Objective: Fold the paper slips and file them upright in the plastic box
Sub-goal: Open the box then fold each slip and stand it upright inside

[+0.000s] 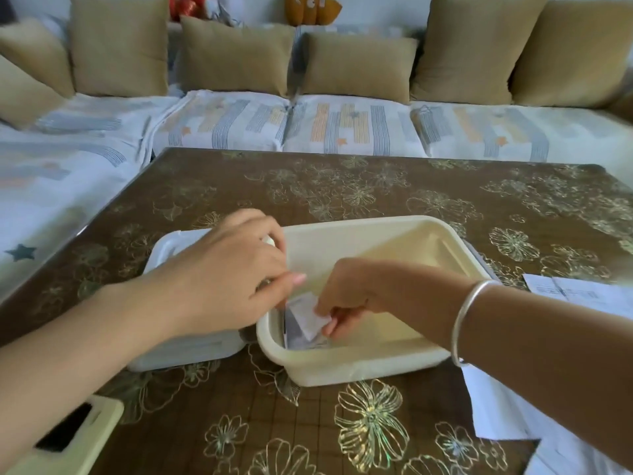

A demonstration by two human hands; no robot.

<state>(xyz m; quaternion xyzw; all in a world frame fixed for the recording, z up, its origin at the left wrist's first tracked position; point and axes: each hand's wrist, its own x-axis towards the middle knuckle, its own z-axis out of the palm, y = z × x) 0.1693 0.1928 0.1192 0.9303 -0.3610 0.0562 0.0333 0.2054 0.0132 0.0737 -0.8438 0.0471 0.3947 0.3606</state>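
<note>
A cream plastic box (359, 366) stands on the brown flowered table (376, 186). Inside its near left corner my right hand (346, 296) pinches a folded white paper slip (308, 315) and holds it against other slips (301, 341) that stand along the left wall. My left hand (233, 269) rests over the box's left rim, its fingers curled down on the rim beside the slips. Loose unfolded paper slips (582, 293) lie on the table to the right of the box, partly hidden by my right forearm.
A white plastic lid or second box (178, 351) lies directly left of the cream box, under my left hand. A phone in a pale case (68, 437) lies at the near left table edge. More white paper (496, 409) sits at the near right. A sofa with cushions (236, 56) runs behind the table.
</note>
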